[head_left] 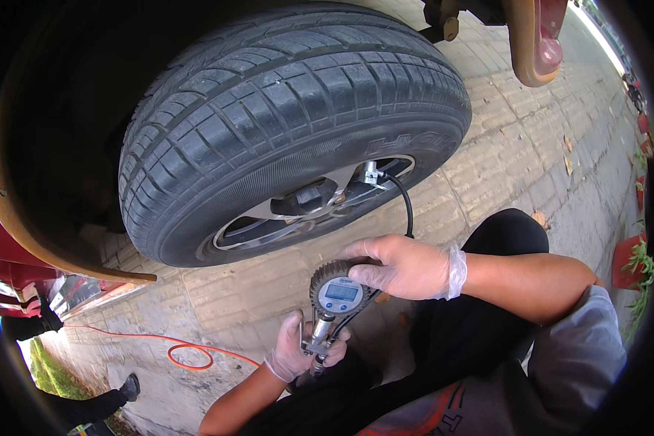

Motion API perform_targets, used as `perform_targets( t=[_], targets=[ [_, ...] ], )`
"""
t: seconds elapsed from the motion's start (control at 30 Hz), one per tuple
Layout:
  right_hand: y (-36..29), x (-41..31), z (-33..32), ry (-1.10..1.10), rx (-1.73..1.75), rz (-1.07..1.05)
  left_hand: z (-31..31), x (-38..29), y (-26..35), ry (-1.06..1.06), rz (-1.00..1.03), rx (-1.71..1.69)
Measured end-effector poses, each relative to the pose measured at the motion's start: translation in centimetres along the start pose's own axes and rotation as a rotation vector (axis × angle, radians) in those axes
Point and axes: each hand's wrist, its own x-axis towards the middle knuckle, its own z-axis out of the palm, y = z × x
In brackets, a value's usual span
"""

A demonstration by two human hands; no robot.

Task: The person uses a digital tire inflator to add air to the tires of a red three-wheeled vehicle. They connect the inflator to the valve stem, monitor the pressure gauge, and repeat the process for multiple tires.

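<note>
A digital tire inflator gauge (342, 293), round with a ribbed black guard and a lit display, is held low in front of the wheel. My left hand (291, 346), in a clear disposable glove, grips its metal handle and lever (320, 333). My right hand (395, 266), gloved the same way, holds the gauge's upper right rim between thumb and fingers. A black hose (407, 201) runs up to a metal air chuck (370, 173) at the rim of the alloy wheel (305, 210). The valve stem itself is hidden. Above stands the black rubber tire (300, 109).
Vehicle bodywork (11, 234) frames the wheel on the left, with a mud flap-like red part (547, 49) at top right. An orange air hose (191, 354) loops over the paving (240, 289). Another person's shoe (131, 387) is at lower left. Potted plants (629, 261) line the right.
</note>
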Motion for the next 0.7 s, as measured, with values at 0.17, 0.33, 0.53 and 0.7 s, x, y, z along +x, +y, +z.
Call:
perform_targets(
  t=[0.17, 0.33, 0.53, 0.7],
  targets=[
    [0.2, 0.1, 0.1, 0.034, -0.013, -0.028, -0.6, 0.3, -0.1, -0.052, 0.015, -0.003],
    [0.3, 0.3, 0.1, 0.025, -0.021, -0.049, -1.6, 0.5, -0.7, -0.138, -0.011, -0.104],
    [0.0, 0.4, 0.2, 0.010, -0.004, -0.041, -2.0, 0.4, -1.0, -0.218, 0.010, -0.166],
    [-0.2, 0.6, 0.2, -0.012, -0.030, -0.005, -2.4, 0.7, -1.0, -0.231, 0.028, -0.094]
  ],
)
